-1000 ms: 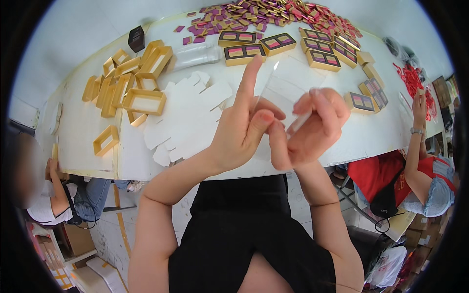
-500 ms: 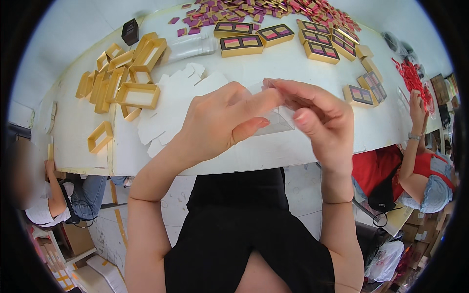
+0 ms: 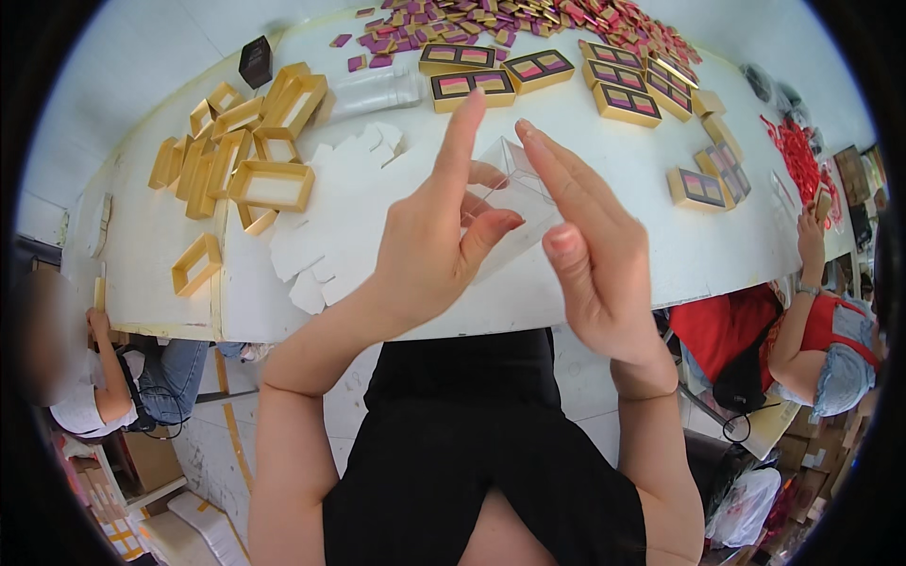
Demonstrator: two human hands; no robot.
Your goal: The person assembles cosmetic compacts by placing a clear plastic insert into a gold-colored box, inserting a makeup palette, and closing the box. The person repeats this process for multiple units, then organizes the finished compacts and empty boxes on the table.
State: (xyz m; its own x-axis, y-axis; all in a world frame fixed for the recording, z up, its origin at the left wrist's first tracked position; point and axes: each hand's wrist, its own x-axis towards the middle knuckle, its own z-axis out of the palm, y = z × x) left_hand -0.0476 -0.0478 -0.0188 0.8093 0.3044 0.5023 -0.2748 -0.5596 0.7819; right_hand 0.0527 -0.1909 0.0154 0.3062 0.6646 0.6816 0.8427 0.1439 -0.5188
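A clear plastic box [image 3: 521, 219] is tilted between my hands, above the table. My left hand [image 3: 425, 236] has hold of its left side with the thumb and lower fingers, while the index finger points up and away. Stretched out along the box's right edge are the fingers of my right hand [image 3: 604, 250], its thumb apart from them. Whether the right palm touches the box is hard to see. Beyond my fingertips stands a gold box with a dark-framed two-part top [image 3: 472, 88]. White card pieces [image 3: 330, 212] lie by my left hand.
Empty gold frames [image 3: 274, 184] are heaped at the left, near a clear plastic roll [image 3: 373, 94]. Filled gold boxes [image 3: 628, 104] stand at the back right, before a pile of small purple and red pieces [image 3: 528, 24]. Other people sit at both sides; one handles red ribbon [image 3: 797, 151].
My left index finger has lifted off the clear box and straightened upward. My right hand has shifted slightly left and down, its fingers straighter. The box shows more between my hands.
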